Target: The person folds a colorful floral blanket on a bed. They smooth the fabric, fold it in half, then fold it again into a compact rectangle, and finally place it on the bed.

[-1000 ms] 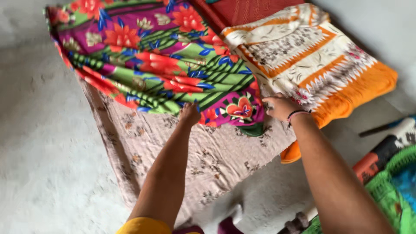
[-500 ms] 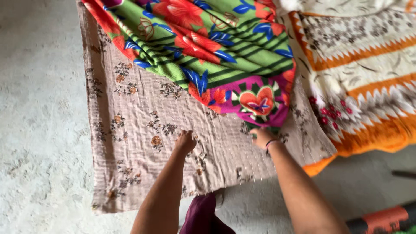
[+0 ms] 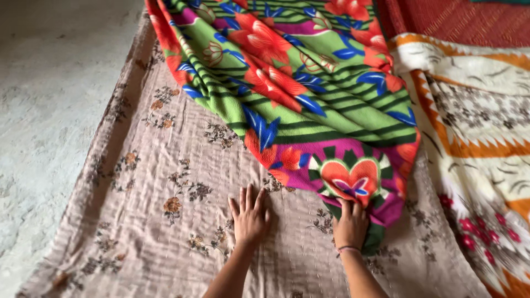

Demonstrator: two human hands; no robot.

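Smoothing stage: left hand (image 3: 249, 216) flat, fingers spread on beige quilt (image 3: 143, 221); right hand (image 3: 350, 223) pinching floral blanket (image 3: 309, 94) corner, lower centre.

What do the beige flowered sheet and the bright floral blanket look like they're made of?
The beige sheet looks like thin quilted cotton, matte, with rows of running stitches. The floral blanket looks like soft synthetic fleece, thick with a slightly fuzzy, plush surface; the right hand grips its corner.

Grey concrete floor (image 3: 49, 83), rough and speckled.
Spread flat on it: beige quilted sheet with small brown flowers (image 3: 165, 221), red woven mat (image 3: 458, 22) further back.
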